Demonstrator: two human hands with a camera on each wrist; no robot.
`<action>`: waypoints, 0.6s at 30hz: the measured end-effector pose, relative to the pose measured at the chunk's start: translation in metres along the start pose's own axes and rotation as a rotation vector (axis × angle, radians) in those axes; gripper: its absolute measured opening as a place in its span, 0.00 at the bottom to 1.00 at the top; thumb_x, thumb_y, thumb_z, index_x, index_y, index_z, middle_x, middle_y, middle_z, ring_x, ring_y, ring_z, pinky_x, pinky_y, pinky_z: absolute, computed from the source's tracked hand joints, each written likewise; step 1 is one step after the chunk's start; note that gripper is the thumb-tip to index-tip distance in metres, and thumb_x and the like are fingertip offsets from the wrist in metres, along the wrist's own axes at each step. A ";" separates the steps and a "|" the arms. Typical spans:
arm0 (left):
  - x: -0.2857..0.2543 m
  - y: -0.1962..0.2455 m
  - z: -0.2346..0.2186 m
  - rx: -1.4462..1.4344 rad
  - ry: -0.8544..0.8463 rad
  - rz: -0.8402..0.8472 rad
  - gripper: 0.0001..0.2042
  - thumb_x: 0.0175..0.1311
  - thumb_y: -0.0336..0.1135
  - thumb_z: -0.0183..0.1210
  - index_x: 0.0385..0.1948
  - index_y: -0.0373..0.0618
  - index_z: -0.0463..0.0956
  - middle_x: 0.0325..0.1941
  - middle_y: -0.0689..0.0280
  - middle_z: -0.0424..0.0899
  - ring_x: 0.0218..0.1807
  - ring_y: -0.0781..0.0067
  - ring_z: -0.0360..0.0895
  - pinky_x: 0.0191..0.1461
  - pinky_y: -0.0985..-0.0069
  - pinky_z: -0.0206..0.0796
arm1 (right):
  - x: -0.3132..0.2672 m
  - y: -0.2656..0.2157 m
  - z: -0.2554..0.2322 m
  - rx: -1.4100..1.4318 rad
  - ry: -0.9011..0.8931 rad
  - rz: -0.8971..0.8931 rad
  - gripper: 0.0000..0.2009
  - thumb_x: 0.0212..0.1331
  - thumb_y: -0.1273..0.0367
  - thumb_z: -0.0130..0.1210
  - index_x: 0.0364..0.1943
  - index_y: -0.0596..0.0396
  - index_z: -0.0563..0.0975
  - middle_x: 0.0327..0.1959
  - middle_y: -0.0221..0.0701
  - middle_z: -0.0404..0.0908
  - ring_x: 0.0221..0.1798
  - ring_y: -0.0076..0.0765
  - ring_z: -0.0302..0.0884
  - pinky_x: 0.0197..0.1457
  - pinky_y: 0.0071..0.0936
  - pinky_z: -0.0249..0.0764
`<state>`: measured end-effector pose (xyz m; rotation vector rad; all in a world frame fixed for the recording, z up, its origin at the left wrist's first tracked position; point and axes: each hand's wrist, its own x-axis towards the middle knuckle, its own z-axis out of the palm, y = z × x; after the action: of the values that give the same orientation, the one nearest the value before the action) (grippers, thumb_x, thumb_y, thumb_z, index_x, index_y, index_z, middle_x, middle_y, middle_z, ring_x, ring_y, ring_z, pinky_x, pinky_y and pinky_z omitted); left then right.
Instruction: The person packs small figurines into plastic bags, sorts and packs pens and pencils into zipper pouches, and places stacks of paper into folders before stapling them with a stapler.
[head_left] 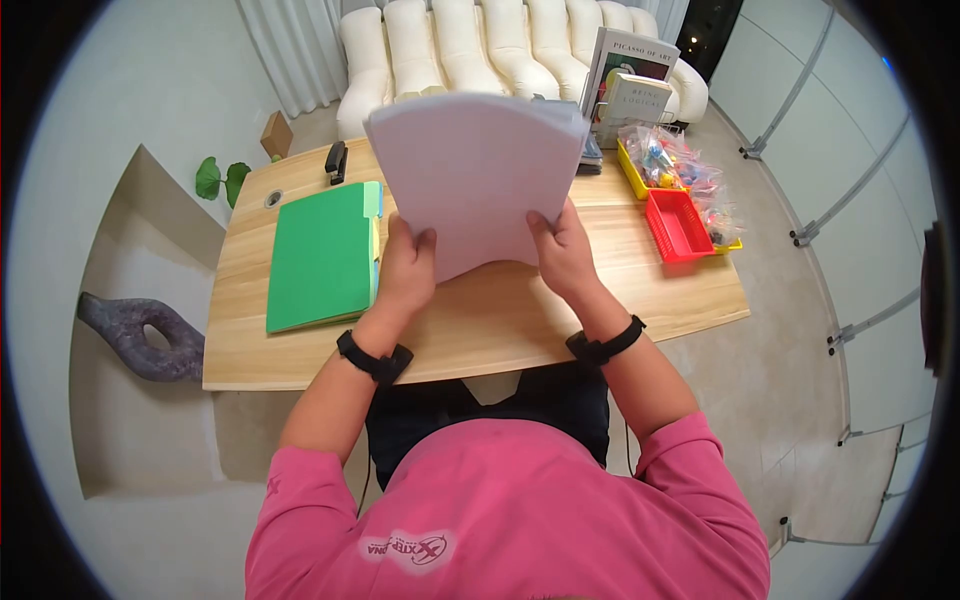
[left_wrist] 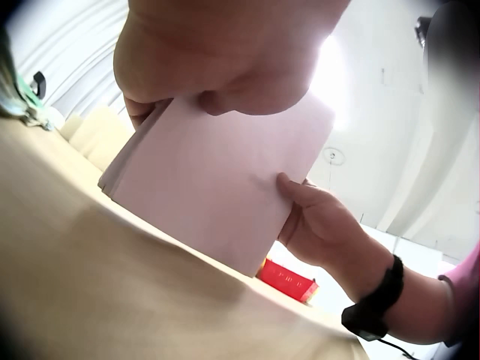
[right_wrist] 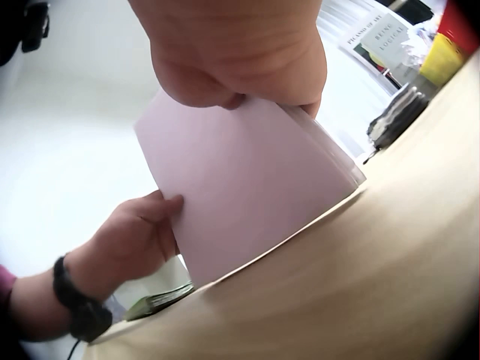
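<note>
A thick stack of white paper (head_left: 478, 185) stands tilted over the middle of the wooden table (head_left: 480, 335), its broad face towards me. My left hand (head_left: 408, 268) grips its left side, with the thumb on the near face and the other fingers behind the sheets. On the opposite side my right hand (head_left: 567, 250) holds it the same way; this hand (left_wrist: 319, 221) also shows in the left wrist view. Both wrist views show the stack's lower edge right at the tabletop, and its sheets slightly fanned along one side.
Green folders (head_left: 322, 255) lie left of the paper, with a black stapler (head_left: 337, 163) beyond them. To the right are a red basket (head_left: 679, 226) and a yellow basket (head_left: 628, 170) with bagged small items. Books (head_left: 636, 105) stand behind; a white sofa (head_left: 460, 45) is past the table.
</note>
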<state>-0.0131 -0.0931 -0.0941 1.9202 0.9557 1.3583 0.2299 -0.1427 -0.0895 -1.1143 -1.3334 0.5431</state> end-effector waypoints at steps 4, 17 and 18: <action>0.024 0.023 -0.014 0.042 0.017 -0.069 0.18 0.79 0.30 0.54 0.64 0.31 0.68 0.62 0.49 0.83 0.64 0.55 0.81 0.70 0.63 0.70 | 0.023 -0.028 -0.005 0.100 -0.006 0.028 0.18 0.79 0.71 0.54 0.69 0.57 0.73 0.60 0.38 0.85 0.64 0.34 0.81 0.69 0.34 0.74; 0.062 -0.063 0.013 0.345 -0.395 -0.774 0.16 0.63 0.28 0.57 0.45 0.22 0.83 0.36 0.43 0.89 0.34 0.50 0.89 0.37 0.57 0.78 | 0.060 0.068 0.006 -0.384 -0.306 0.687 0.20 0.63 0.70 0.62 0.56 0.71 0.81 0.48 0.50 0.88 0.50 0.48 0.87 0.55 0.42 0.81; 0.061 -0.071 0.016 0.342 -0.384 -0.759 0.16 0.63 0.28 0.57 0.45 0.22 0.83 0.36 0.43 0.89 0.34 0.50 0.89 0.37 0.57 0.78 | 0.063 0.065 0.008 -0.471 -0.315 0.616 0.22 0.61 0.70 0.61 0.57 0.72 0.80 0.49 0.53 0.88 0.51 0.53 0.88 0.56 0.43 0.81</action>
<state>-0.0002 -0.0035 -0.1234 1.6680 1.5591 0.3948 0.2534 -0.0591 -0.1168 -1.9166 -1.4171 0.9083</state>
